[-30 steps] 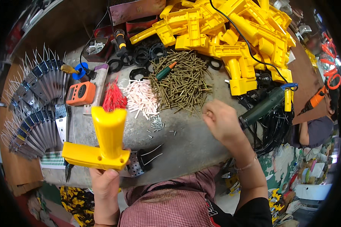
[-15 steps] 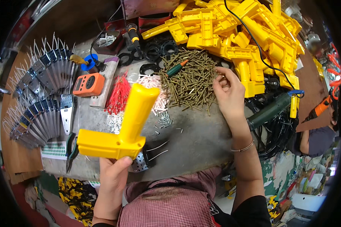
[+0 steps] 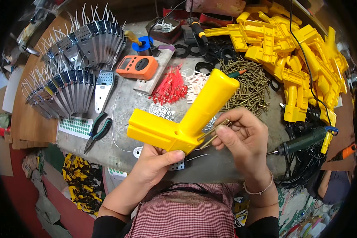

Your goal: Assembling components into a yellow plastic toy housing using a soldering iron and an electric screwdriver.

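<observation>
My left hand (image 3: 154,163) is closed on the lower edge of a yellow L-shaped plastic housing (image 3: 202,105), thumb on its near face. Between the thumb and fingers of my right hand (image 3: 246,137) are a few long brass-coloured screws (image 3: 215,132). Their tips point at the right corner of the housing; I cannot tell whether one has entered it. A perforated metal plate (image 3: 177,165) with white wires lies partly hidden below the housing. Behind my right hand is the heap of the same screws (image 3: 250,85), with a green-handled tool (image 3: 236,73) lying on it.
Yellow housings (image 3: 293,59) are piled at far right, by a green electric screwdriver (image 3: 301,143). On the left are metal plates with wires (image 3: 63,93), pliers (image 3: 96,133) and an orange meter (image 3: 137,66). Red-wired parts (image 3: 169,85) and small washers (image 3: 162,112) lie mid-bench.
My right hand has come from the screw heap to the housing, bringing screws. In the picture, the left hand and housing sit further right, as does the whole bench, since the view has shifted.
</observation>
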A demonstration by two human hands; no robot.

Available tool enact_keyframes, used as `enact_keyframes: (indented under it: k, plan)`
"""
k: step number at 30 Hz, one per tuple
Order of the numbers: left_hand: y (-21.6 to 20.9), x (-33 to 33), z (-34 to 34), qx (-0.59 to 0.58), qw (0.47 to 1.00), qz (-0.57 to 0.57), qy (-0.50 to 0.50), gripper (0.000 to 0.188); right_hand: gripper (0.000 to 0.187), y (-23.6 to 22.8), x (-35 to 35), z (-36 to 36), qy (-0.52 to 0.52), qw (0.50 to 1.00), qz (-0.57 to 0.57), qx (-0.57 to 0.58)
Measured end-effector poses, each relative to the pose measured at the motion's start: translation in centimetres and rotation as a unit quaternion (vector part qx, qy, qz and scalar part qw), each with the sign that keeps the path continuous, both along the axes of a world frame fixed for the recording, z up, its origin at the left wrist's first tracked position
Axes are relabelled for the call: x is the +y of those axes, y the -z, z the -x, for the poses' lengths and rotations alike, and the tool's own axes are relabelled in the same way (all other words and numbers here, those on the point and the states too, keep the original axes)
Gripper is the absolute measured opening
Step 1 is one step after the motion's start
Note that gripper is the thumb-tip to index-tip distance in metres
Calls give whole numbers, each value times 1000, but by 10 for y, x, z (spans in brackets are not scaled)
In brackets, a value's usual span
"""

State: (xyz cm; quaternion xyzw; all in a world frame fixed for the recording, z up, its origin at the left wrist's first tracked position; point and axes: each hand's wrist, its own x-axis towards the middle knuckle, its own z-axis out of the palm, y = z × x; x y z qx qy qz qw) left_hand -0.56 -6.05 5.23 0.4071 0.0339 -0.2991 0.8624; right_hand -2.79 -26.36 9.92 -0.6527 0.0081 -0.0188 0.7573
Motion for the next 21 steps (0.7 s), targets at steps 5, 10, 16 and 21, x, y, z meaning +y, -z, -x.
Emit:
enact_keyframes:
  k: [5, 10, 16, 21]
  plan:
    - [6, 0, 2, -107, 988, -108, -32, 56, 17, 0, 9, 0, 0, 998, 55, 16]
    - [9, 0, 6, -157, 976, -142, -58, 56, 17, 1, 13, -3, -2, 999, 20, 34]
    - [8, 5, 6, -53, 996, -59, -36, 47, 15, 0, 12, -7, -28, 999, 26, 29]
    - [-1, 7, 4, -25, 999, -37, -29, 48, 13, 6, 10, -11, -8, 963, 195, -184]
